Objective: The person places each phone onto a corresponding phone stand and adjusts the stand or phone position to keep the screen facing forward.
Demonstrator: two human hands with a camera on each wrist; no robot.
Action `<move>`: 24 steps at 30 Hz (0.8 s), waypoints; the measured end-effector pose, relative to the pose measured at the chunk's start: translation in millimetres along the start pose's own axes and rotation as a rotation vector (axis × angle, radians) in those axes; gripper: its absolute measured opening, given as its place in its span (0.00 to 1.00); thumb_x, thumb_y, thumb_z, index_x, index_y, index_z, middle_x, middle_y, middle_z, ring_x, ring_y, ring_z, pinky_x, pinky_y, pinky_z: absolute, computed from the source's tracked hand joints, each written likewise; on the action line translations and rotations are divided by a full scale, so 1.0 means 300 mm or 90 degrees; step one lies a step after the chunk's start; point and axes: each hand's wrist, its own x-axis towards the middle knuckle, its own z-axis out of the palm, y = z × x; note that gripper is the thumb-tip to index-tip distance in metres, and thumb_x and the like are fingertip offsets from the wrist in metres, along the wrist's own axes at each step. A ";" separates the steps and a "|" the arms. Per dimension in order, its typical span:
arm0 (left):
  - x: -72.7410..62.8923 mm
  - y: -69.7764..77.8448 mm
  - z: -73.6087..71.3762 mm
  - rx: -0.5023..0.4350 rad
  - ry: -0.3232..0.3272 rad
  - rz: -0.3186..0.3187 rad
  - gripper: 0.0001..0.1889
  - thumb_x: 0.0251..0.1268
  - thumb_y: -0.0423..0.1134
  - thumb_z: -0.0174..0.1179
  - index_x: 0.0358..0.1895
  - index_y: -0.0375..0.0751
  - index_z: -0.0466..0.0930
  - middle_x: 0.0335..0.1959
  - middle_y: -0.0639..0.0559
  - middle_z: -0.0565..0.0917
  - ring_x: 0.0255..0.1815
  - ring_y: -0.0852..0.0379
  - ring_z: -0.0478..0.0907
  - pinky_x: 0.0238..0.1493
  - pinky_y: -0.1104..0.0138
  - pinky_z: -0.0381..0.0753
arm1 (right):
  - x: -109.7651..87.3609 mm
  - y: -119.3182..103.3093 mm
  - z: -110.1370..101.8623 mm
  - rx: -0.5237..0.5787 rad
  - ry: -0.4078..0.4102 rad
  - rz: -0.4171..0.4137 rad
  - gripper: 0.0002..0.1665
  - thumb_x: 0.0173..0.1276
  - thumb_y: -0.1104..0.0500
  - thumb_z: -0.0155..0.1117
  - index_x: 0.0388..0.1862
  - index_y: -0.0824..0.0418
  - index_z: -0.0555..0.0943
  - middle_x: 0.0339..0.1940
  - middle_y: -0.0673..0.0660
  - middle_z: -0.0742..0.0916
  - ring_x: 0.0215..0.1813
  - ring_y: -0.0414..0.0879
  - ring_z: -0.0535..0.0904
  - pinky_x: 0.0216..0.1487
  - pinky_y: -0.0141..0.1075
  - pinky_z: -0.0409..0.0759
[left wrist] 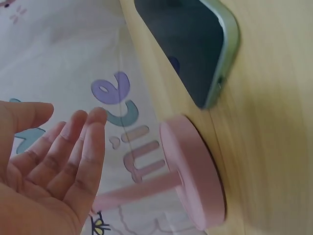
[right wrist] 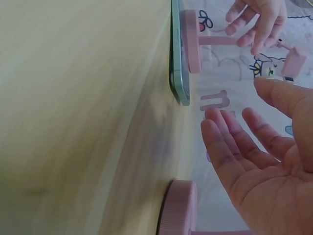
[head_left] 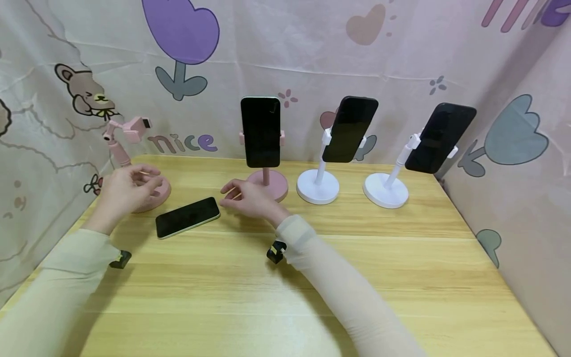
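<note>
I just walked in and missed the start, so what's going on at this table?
A person has both hands near a loose phone lying screen up on the table, and neither hand holds anything. The left hand is by a pink stand with an empty holder; the right hand is near the loose phone's other end. Three mounted phones sit in the second pink stand and the two white stands.
</note>
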 end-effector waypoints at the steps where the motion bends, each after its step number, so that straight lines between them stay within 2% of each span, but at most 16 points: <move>1: 0.002 -0.008 -0.003 0.004 0.007 -0.006 0.22 0.80 0.53 0.60 0.58 0.38 0.85 0.45 0.36 0.92 0.29 0.74 0.82 0.38 0.76 0.74 | 0.002 -0.001 0.004 0.001 0.000 0.000 0.25 0.81 0.49 0.67 0.68 0.62 0.80 0.57 0.55 0.89 0.57 0.45 0.85 0.58 0.27 0.84; 3: 0.004 -0.025 -0.011 0.021 0.022 -0.014 0.21 0.80 0.53 0.60 0.57 0.38 0.86 0.43 0.38 0.93 0.29 0.69 0.85 0.42 0.70 0.75 | 0.007 -0.005 0.013 0.005 -0.001 -0.002 0.25 0.81 0.49 0.67 0.68 0.61 0.80 0.56 0.55 0.89 0.57 0.45 0.86 0.57 0.26 0.84; 5: 0.003 -0.041 -0.020 0.028 0.040 -0.016 0.22 0.80 0.53 0.60 0.54 0.35 0.87 0.43 0.35 0.92 0.38 0.56 0.86 0.50 0.58 0.74 | 0.010 -0.010 0.020 0.013 0.000 -0.004 0.25 0.81 0.48 0.68 0.67 0.61 0.80 0.56 0.54 0.89 0.56 0.45 0.86 0.56 0.26 0.84; 7: 0.002 -0.058 -0.029 0.040 0.057 -0.023 0.23 0.80 0.54 0.59 0.52 0.33 0.87 0.44 0.32 0.91 0.47 0.41 0.82 0.51 0.48 0.69 | 0.011 -0.014 0.026 0.023 -0.001 -0.005 0.25 0.80 0.48 0.68 0.67 0.61 0.80 0.55 0.54 0.89 0.55 0.45 0.86 0.55 0.26 0.84; 10: 0.001 -0.083 -0.044 0.058 0.064 -0.051 0.27 0.80 0.56 0.57 0.52 0.31 0.86 0.48 0.28 0.89 0.55 0.28 0.74 0.49 0.47 0.68 | 0.013 -0.022 0.034 0.035 -0.001 -0.006 0.25 0.80 0.48 0.69 0.67 0.61 0.80 0.53 0.53 0.89 0.53 0.44 0.86 0.53 0.25 0.83; 14: 0.008 -0.112 -0.062 0.057 0.045 -0.120 0.32 0.80 0.62 0.54 0.58 0.33 0.85 0.38 0.38 0.92 0.53 0.33 0.79 0.39 0.61 0.71 | 0.017 -0.030 0.042 0.048 -0.005 -0.003 0.25 0.80 0.48 0.68 0.67 0.60 0.80 0.53 0.53 0.88 0.53 0.44 0.85 0.52 0.25 0.82; 17: 0.018 -0.129 -0.069 0.042 0.044 -0.158 0.34 0.79 0.64 0.54 0.62 0.34 0.83 0.31 0.45 0.92 0.50 0.39 0.81 0.35 0.66 0.73 | 0.024 -0.033 0.050 0.053 -0.011 0.000 0.25 0.80 0.48 0.68 0.67 0.60 0.80 0.54 0.53 0.88 0.52 0.43 0.84 0.52 0.25 0.82; 20: 0.029 -0.139 -0.071 0.035 0.061 -0.163 0.37 0.78 0.65 0.54 0.65 0.31 0.79 0.43 0.37 0.91 0.57 0.33 0.78 0.39 0.64 0.73 | 0.031 -0.034 0.060 0.052 -0.016 0.005 0.25 0.80 0.48 0.68 0.67 0.60 0.80 0.54 0.52 0.88 0.52 0.41 0.84 0.52 0.25 0.82; 22: 0.038 -0.141 -0.073 0.032 0.074 -0.158 0.39 0.78 0.65 0.54 0.68 0.29 0.77 0.53 0.27 0.86 0.63 0.27 0.73 0.44 0.59 0.74 | 0.033 -0.036 0.065 0.051 -0.015 0.008 0.25 0.80 0.48 0.68 0.67 0.60 0.79 0.54 0.52 0.87 0.52 0.41 0.84 0.52 0.25 0.82; 24: 0.047 -0.141 -0.075 0.027 0.084 -0.151 0.41 0.79 0.65 0.53 0.71 0.27 0.74 0.61 0.22 0.81 0.68 0.25 0.69 0.47 0.56 0.71 | 0.035 -0.036 0.069 0.049 -0.012 0.010 0.25 0.80 0.48 0.68 0.67 0.60 0.80 0.53 0.52 0.87 0.52 0.41 0.84 0.52 0.25 0.82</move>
